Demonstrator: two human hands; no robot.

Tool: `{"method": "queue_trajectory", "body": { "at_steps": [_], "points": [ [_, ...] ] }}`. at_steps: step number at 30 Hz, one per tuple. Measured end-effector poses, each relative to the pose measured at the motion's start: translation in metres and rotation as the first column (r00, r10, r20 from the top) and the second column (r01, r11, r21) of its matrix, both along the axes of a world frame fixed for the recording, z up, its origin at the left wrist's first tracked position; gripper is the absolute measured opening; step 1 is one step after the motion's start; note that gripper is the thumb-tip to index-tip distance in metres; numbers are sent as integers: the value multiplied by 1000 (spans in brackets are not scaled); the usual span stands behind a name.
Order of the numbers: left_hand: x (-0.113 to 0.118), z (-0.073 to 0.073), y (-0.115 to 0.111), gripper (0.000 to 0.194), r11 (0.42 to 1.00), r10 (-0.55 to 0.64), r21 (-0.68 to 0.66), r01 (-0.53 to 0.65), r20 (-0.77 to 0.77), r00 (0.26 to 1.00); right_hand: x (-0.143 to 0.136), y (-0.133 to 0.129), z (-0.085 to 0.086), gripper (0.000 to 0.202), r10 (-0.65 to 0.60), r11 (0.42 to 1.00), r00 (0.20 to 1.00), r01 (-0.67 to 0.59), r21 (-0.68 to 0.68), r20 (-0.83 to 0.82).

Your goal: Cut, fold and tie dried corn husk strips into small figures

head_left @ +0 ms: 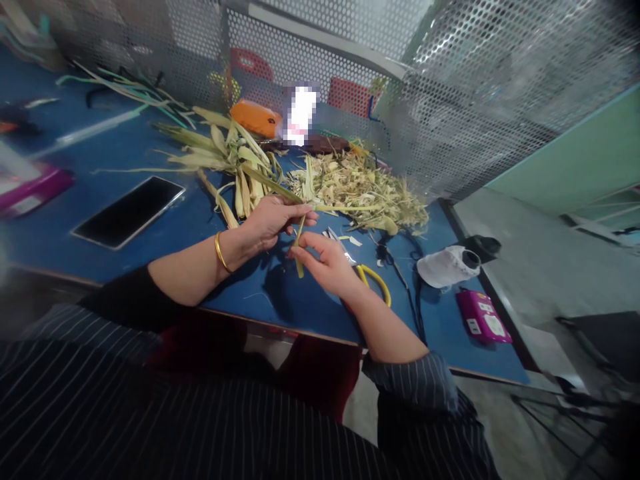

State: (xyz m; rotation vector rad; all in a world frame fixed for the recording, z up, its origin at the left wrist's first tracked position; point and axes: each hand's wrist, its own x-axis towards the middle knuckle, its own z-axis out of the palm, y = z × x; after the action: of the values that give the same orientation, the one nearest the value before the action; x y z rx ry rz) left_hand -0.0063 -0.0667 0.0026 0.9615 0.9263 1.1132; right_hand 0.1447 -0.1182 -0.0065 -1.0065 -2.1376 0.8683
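Between thumb and fingers, my left hand [273, 223] pinches pale green corn husk strips [274, 181] that cross near the fingertips. One strip runs up and left, another out to the right. My right hand [327, 262] is closed on the lower end of a husk strip [300, 267] that hangs down from the left fingertips. Scissors with yellow handles [374, 283] lie beside and partly behind my right hand. Behind my left hand rests a bundle of long corn husks [240, 160]. A heap of shredded husk scraps [355, 190] lies beyond both hands.
A phone [129, 212] lies flat on the blue table [240, 287] at left. An orange packet [256, 119] sits at the back, before a perforated metal screen [320, 40]. To the right are a white spool [447, 267], a black cord [407, 293] and a purple pack [483, 317].
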Motion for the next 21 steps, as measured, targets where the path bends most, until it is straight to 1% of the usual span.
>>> {"method": "queue_trajectory", "body": {
  "at_steps": [1,3,4,5,6,7,8,9,10,12,16,18,21],
  "points": [
    [-1,1,1,8,1000,-4,-16,4,7,1000,0,2,-1,29,-39,998,999,38,-40,-18],
    [-4,3,2,9,999,-25,-37,26,25,999,2,7,-2,29,-183,971,972,156,-179,-146],
    [-4,4,2,10,998,-44,-44,45,32,999,4,9,-1,27,-283,942,927,220,-254,-248],
    [-5,5,2,10,996,-68,-51,70,37,997,7,12,0,25,-381,908,854,272,-319,-355],
    [-5,6,2,10,994,-93,-57,95,37,995,10,15,1,27,-451,881,770,303,-364,-451],
    [-4,6,1,11,991,-116,-66,119,38,992,12,17,2,29,-486,868,697,315,-384,-527],
    [-4,6,0,12,987,-141,-76,143,41,989,14,18,4,28,-488,870,649,311,-382,-583],
    [-3,6,-1,16,983,-160,-84,163,44,986,15,19,5,25,-470,881,629,295,-368,-620],
    [-2,6,-2,20,980,-176,-86,179,40,984,15,19,5,21,-446,894,628,274,-355,-638],
    [-1,5,-5,27,980,-184,-71,184,0,983,14,18,5,21,-421,905,649,248,-346,-634],
    [-1,4,-6,30,994,-112,-30,109,-182,977,8,17,1,24,-413,906,708,257,-336,-573],
    [-1,5,-5,31,994,-104,-33,100,-221,970,7,17,0,26,-413,910,710,288,-299,-571],
    [-2,4,-2,30,994,-104,-42,97,-206,973,7,16,0,28,-438,899,680,346,-269,-588]
  ]
}}
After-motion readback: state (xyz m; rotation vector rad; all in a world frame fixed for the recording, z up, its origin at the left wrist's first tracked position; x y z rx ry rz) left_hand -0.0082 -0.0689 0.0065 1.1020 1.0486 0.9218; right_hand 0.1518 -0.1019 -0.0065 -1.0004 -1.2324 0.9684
